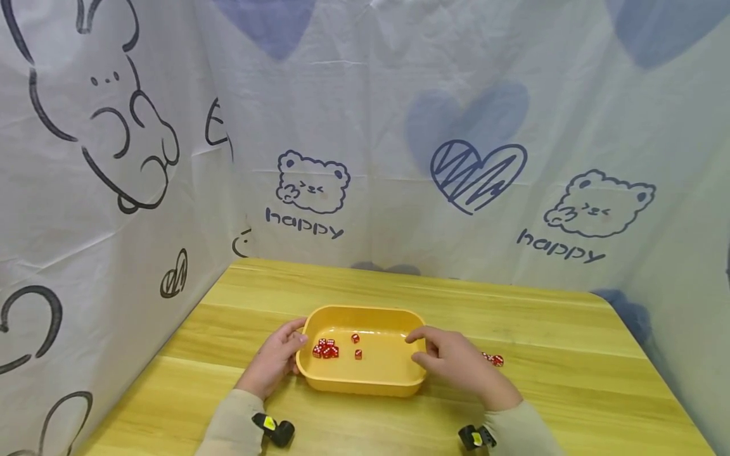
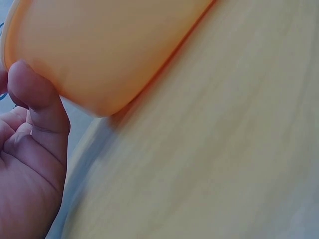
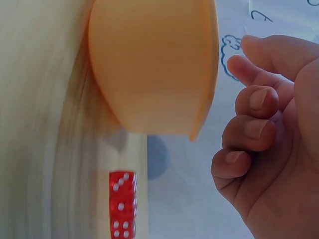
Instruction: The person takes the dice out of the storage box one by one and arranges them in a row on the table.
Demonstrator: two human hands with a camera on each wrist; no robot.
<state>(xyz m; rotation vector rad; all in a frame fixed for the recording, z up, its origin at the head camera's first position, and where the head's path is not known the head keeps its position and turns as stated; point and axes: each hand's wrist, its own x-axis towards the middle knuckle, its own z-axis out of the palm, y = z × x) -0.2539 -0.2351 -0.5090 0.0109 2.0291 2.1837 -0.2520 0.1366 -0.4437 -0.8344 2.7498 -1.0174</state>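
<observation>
My left hand (image 1: 275, 356) grips the left end of a yellow plastic tray (image 1: 388, 364), with the thumb (image 2: 37, 94) at its rim. Inside the tray, several red dice (image 1: 326, 349) with white pips are bunched toward the left. Two single dice, one die (image 1: 355, 338) farther back and another die (image 1: 358, 354) nearer, lie apart from that bunch. Above the tray's right end hovers my right hand (image 1: 462, 364), thumb and forefinger parted, nothing between them. Its other fingers (image 3: 249, 129) are loosely curled.
Right of the tray, partly behind my right hand, more red dice (image 3: 122, 205) stand in a row on the wooden table (image 1: 576, 380). A white cloth (image 1: 388, 126) printed with hearts and bears hangs behind the table and along its left side.
</observation>
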